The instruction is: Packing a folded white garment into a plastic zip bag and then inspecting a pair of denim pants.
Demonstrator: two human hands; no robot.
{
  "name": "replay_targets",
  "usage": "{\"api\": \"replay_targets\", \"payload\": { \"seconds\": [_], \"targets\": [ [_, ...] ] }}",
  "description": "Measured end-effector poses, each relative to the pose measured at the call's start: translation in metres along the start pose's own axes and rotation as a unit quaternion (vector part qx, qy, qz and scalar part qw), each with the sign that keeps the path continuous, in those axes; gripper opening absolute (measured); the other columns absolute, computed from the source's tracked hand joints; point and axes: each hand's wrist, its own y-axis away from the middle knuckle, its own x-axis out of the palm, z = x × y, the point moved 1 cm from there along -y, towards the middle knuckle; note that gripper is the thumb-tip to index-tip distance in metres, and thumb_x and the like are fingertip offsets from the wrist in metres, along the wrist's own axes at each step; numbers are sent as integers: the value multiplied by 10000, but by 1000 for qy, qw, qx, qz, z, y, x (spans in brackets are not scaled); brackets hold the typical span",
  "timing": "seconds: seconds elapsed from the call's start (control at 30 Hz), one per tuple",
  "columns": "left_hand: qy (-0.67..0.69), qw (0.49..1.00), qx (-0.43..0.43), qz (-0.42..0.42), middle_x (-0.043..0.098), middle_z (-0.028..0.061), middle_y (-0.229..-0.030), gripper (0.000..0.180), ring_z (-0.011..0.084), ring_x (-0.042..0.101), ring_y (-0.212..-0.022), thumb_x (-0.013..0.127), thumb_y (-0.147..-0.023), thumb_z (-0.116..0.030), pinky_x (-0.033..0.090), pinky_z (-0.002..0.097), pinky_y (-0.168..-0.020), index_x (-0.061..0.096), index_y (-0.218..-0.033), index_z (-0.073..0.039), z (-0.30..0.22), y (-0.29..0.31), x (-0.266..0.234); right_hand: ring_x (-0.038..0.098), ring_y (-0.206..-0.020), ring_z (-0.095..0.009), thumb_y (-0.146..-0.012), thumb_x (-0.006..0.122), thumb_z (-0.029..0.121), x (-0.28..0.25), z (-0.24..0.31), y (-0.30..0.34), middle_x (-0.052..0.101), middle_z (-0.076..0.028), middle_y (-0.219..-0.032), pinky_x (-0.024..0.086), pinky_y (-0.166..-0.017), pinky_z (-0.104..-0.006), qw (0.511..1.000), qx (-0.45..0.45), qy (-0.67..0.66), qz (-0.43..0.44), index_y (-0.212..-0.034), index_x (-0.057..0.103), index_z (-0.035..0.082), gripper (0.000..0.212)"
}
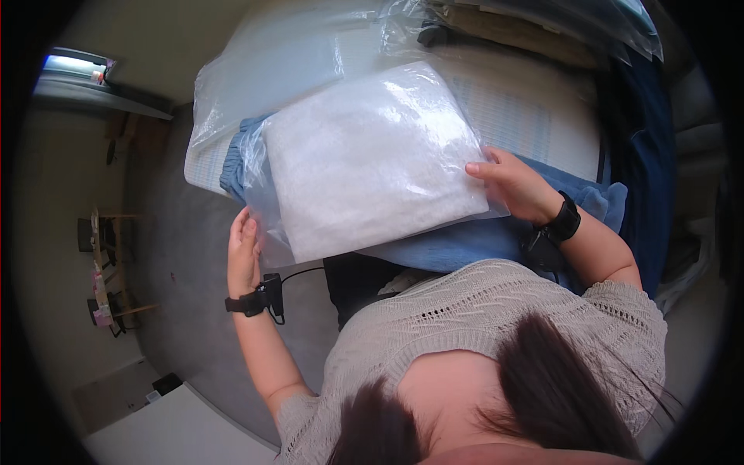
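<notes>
A clear plastic bag [372, 155] with a folded, white, fuzzy-looking cloth inside lies tilted in front of me. My right hand [515, 184] grips its right edge, thumb on top and the other fingers partly hidden beneath. At the lower left corner, the fingers of my left hand [245, 246] close on the loose plastic edge. Beneath the bag is a light blue denim garment [457, 246], whose gathered elastic waistband [232, 167] pokes out on the left.
A striped, light-coloured bed or table surface [535, 116] supports the garment. More clear plastic bags [263, 77] lie at the far left and far right. Dark blue fabric [643, 178] hangs on the right. A white tabletop [182, 430] stands at lower left.
</notes>
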Motion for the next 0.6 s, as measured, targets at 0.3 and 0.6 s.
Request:
{"api": "replay_targets", "payload": {
  "seconds": [0.3,0.6],
  "targets": [
    [-192,981,18,29,576,1,-856,354,72,515,-704,638,-795,-194,402,198,-605,493,-1056,-4,-4,4,4,492,-1029,-186,-702,697,83,0,-10,-5,478,-150,-1148,382,-913,-300,999,-20,24,-29,-1256,296,-62,699],
    [217,975,49,27,446,124,-1211,707,194,430,-1114,594,-780,-460,344,331,-939,331,-1266,-19,25,25,0,509,-1000,-169,-756,646,78,2,-13,-8,497,-136,-1124,392,-900,-279,998,-36,-36,-32,-1235,323,-71,597]
  ]
}}
